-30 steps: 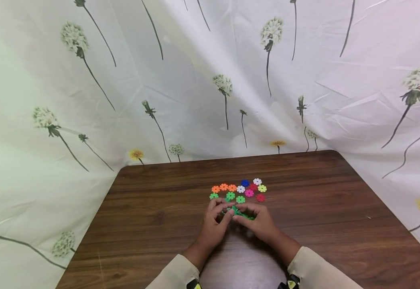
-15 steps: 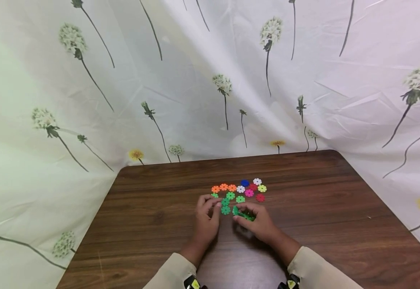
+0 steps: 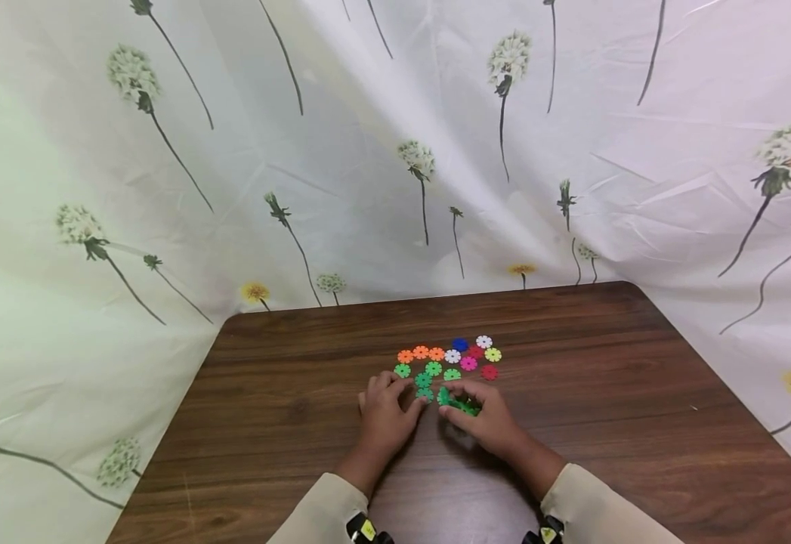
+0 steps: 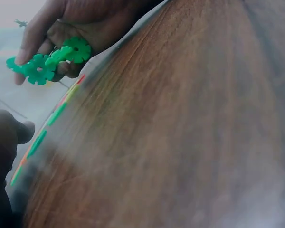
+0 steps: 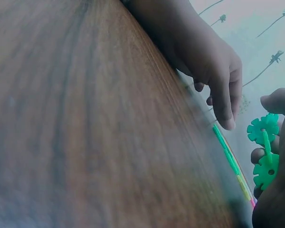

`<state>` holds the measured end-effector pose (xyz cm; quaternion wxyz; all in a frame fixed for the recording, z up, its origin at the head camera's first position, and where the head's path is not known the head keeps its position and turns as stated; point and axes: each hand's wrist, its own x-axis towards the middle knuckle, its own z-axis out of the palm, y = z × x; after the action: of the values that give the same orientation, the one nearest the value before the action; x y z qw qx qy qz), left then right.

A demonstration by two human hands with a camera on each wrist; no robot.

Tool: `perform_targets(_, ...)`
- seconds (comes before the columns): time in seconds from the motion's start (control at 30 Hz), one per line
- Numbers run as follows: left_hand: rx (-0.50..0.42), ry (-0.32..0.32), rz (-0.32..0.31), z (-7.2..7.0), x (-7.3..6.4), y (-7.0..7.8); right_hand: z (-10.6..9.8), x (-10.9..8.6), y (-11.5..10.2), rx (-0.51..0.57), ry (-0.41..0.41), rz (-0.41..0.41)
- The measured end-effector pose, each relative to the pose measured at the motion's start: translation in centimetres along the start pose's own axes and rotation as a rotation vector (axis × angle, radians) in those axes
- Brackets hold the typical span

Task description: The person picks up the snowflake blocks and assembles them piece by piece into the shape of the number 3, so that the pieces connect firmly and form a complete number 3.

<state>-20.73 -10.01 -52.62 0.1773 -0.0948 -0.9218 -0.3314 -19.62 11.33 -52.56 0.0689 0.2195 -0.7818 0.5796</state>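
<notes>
My right hand (image 3: 489, 414) holds a joined string of green notched snowflake discs (image 3: 461, 406) between thumb and fingers. In the left wrist view, several green discs (image 4: 40, 70) show slotted into each other at angles. My left hand (image 3: 383, 412) is at the left of two darker green loose discs (image 3: 424, 380) on the table, its thumb tip right at the nearer one. In the right wrist view the left hand (image 5: 218, 78) points fingers down at the flat discs (image 5: 224, 147), and nothing shows between them.
Loose discs lie flat beyond the hands on the brown wooden table (image 3: 286, 438): orange discs (image 3: 421, 353), light green discs (image 3: 434, 369), white discs (image 3: 483, 341), a blue disc (image 3: 460, 344), a pink disc (image 3: 468, 363), red ones and a yellow one (image 3: 493, 354). A flower-print cloth (image 3: 368, 227) hangs behind.
My left hand has let go of the green string and moved left, then its thumb came to the near dark green disc. My right hand has stayed in place, holding the string.
</notes>
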Motion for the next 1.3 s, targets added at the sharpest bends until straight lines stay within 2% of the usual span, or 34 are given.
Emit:
perform_targets(0.13, 0.039, -0.015, -0.031, 0.18, 0.08, -0.01, 0.1, -0.04, 0.12, 0.004, -0.003, -0.026)
perform_targets(0.37, 0.07, -0.028, -0.043, 0.18, 0.04, 0.23, 0.06, -0.17, 0.31, -0.006, -0.002, -0.055)
perform_targets(0.6, 0.003, -0.056, -0.118, 0.19, 0.18, 0.27, 0.07, -0.27, 0.27, -0.009, -0.001, -0.044)
perform_targets(0.83, -0.222, 0.007, -0.194, 0.21, 0.32, -0.17, 0.14, -0.33, -0.02, 0.002, 0.01, -0.043)
perform_targets(0.97, -0.443, 0.037, -0.217, 0.05, 0.42, -0.18, 0.13, -0.31, -0.04, -0.008, 0.012, -0.03)
perform_targets(1.1, -0.659, 0.014, -0.185, -0.08, 0.5, -0.1, 0.11, -0.25, -0.03, -0.024, 0.006, -0.016)
perform_targets(1.2, -0.726, -0.004, -0.175, -0.25, 0.5, 0.07, 0.08, -0.24, -0.04, -0.036, 0.001, -0.015)
perform_targets(1.3, -0.745, -0.009, -0.178, -0.4, 0.46, 0.25, 0.08, -0.25, -0.05, -0.039, -0.006, -0.012)
